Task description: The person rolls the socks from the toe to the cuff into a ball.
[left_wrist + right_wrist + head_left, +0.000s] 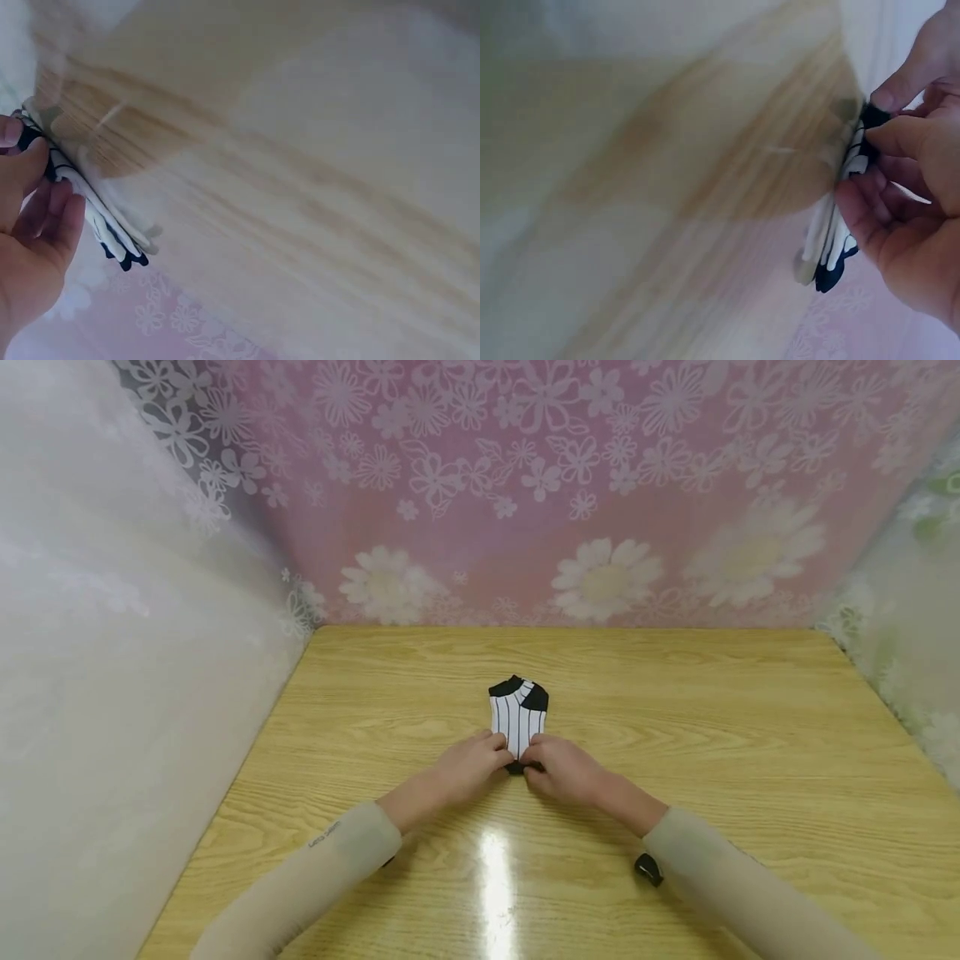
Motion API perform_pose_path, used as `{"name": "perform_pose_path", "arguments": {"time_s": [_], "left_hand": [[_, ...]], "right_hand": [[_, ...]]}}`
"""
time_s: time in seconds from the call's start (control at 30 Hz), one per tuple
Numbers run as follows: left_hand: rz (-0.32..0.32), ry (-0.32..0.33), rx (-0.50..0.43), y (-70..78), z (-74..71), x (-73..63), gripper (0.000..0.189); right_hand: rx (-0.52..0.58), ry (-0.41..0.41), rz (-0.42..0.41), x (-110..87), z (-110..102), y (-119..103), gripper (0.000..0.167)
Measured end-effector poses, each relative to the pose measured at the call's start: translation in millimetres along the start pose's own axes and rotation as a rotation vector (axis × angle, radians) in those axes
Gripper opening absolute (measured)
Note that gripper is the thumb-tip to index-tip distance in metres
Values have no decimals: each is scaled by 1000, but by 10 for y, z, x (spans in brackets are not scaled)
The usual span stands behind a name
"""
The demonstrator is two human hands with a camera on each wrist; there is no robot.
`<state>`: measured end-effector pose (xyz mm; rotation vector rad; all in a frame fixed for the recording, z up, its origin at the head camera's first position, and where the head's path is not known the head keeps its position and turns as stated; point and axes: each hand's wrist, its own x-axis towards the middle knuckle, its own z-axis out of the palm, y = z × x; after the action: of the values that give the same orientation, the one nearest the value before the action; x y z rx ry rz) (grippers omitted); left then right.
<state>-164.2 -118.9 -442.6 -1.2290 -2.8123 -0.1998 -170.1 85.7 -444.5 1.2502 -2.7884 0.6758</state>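
White socks (517,722) with thin black stripes lie flat near the middle of the table, their black cuffs and heel toward the back wall. Layered edges in both wrist views suggest more than one sock stacked together. At the black toe end, my left hand (471,766) pinches the near left corner between thumb and fingers. Opposite it, my right hand (566,768) pinches the near right corner. The fingers partly cover the toe. The dark toe fabric (875,118) appears folded up between the right thumb and fingers in the right wrist view.
The glossy wood-grain table (712,718) meets a pink flowered wall (480,527) at the back. Pale walls (150,652) flank it. A small black object (648,869) shows beside the right forearm, and a dark bit (387,862) under the left.
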Motion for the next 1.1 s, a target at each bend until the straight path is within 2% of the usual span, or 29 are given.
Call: {"name": "perform_pose_path", "arguments": {"time_s": [0.1, 0.23, 0.33, 0.4, 0.47, 0.6, 0.67, 0.77, 0.83, 0.87, 0.93, 1.03, 1.1], "left_hand": [[-50, -32, -99, -38, 6, 30, 11], [-89, -34, -232, -84, 9, 60, 11], [-110, -14, -299, -95, -2, 62, 11], [-131, -4, -304, -82, -10, 56, 10], [-136, 8, -256, -65, -10, 53, 8], [-54, 62, -80, -20, -22, 40, 9], [-25, 80, -23, -5, -30, 36, 11], [-48, 51, -17, -12, -22, 43, 10], [-89, 13, -39, -28, -14, 56, 10], [-100, -2, -52, -35, -14, 62, 10], [-111, -25, -70, -53, -11, 77, 11], [-124, -33, -125, -86, -8, 86, 12], [-155, -33, -191, -115, -8, 84, 11]], "right_hand": [[-67, 47, -38, 1, -5, -28, 5], [-261, 113, -120, -24, 6, -83, 9], [-293, 99, -127, -22, 22, -80, 11], [-246, 83, -113, -13, 32, -46, 9], [-167, 62, -89, 2, 34, -10, 7], [18, -9, -19, 48, 2, 52, 5], [116, -38, 33, 81, -22, 80, 7], [223, -61, 114, 118, -52, 103, 10], [230, -57, 140, 130, -58, 101, 9], [206, -51, 141, 126, -58, 91, 8], [94, -23, 92, 107, -47, 61, 4], [-168, 46, -51, 62, -11, 12, 6], [-350, 88, -150, 43, 21, -13, 9]]}}
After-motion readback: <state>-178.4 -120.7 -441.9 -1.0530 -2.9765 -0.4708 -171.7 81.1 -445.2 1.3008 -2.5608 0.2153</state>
